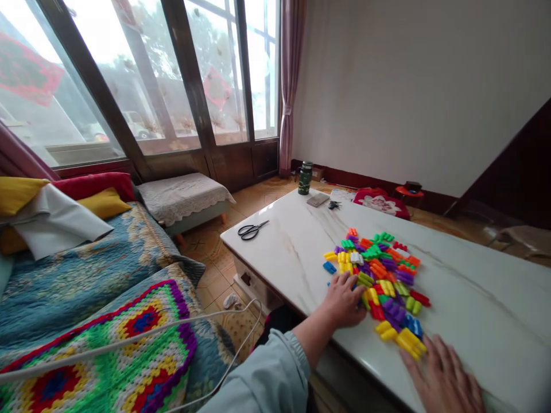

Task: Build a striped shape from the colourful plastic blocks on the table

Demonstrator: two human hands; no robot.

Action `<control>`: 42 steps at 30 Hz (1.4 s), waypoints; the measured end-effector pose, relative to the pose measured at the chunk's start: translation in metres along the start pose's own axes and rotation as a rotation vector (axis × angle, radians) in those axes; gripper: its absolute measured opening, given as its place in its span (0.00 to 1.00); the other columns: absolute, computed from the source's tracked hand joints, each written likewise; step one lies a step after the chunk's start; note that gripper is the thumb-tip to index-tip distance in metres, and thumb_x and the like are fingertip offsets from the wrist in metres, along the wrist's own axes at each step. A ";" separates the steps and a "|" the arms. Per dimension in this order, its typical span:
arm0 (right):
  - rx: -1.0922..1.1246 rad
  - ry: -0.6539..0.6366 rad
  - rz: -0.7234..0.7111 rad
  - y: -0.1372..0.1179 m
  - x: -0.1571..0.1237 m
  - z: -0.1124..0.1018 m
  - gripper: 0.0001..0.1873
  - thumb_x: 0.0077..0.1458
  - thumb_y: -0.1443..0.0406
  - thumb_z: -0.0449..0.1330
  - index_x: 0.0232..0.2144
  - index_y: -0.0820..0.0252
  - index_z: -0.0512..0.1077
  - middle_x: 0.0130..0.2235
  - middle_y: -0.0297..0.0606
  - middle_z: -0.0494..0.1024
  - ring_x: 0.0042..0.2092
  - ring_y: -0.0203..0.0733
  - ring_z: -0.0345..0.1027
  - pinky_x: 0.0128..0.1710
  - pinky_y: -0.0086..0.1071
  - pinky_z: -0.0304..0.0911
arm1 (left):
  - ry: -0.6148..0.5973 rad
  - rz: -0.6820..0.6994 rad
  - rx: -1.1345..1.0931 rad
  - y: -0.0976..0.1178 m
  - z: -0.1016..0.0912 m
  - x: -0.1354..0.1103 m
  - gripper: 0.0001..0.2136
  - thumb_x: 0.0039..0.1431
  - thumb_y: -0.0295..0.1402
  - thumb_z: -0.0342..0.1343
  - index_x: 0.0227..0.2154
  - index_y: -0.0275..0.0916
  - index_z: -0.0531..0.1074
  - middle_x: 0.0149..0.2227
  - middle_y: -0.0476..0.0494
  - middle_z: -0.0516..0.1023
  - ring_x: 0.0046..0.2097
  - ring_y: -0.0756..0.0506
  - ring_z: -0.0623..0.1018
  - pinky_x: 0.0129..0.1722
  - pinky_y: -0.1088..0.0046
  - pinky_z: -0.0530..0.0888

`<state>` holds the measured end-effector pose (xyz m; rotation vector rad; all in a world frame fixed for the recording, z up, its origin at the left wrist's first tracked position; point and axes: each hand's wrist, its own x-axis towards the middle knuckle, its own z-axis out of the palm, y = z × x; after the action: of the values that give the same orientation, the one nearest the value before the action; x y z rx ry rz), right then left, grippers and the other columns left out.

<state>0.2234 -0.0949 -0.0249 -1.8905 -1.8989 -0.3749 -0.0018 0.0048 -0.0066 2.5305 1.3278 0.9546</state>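
A heap of small plastic building pieces (379, 275) in yellow, green, orange, purple, red and blue lies on a white marble-look table (473, 298). My left hand (344, 301) rests on the table at the heap's near-left edge, fingers bent and touching the pieces; whether it holds one is hidden. My right hand (443, 376) lies flat on the table, fingers stretched toward the yellow pieces at the heap's near end, holding nothing.
Black scissors (252, 229) lie near the table's left corner. At the far end sit a green bottle (305, 177), a small grey device (317, 199) and keys (333, 205). A sofa with a crocheted blanket (107, 350) and a white cable (129, 338) is on my left.
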 end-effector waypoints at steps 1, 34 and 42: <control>0.004 -0.022 -0.020 -0.001 0.000 -0.002 0.34 0.55 0.48 0.40 0.56 0.57 0.66 0.56 0.56 0.68 0.59 0.63 0.59 0.48 0.59 0.60 | -0.007 -0.009 -0.005 0.001 -0.001 0.000 0.27 0.51 0.41 0.55 0.55 0.42 0.67 0.58 0.35 0.66 0.62 0.33 0.61 0.58 0.48 0.61; -0.021 -0.139 0.169 -0.008 -0.003 0.011 0.34 0.58 0.46 0.49 0.60 0.58 0.63 0.65 0.48 0.57 0.65 0.58 0.49 0.60 0.56 0.51 | -0.145 -0.371 0.233 -0.015 -0.016 -0.004 0.44 0.44 0.54 0.61 0.63 0.41 0.57 0.68 0.30 0.48 0.67 0.27 0.48 0.62 0.43 0.46; 0.225 -0.111 0.257 0.002 0.024 0.004 0.25 0.61 0.52 0.48 0.52 0.59 0.71 0.59 0.49 0.68 0.60 0.55 0.60 0.58 0.52 0.58 | -0.102 -0.215 0.007 -0.031 -0.009 0.023 0.36 0.54 0.52 0.54 0.63 0.42 0.57 0.68 0.35 0.50 0.67 0.33 0.53 0.62 0.51 0.57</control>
<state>0.2252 -0.0720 -0.0169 -2.0011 -1.6554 0.0243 -0.0194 0.0402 -0.0008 2.3457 1.5348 0.7691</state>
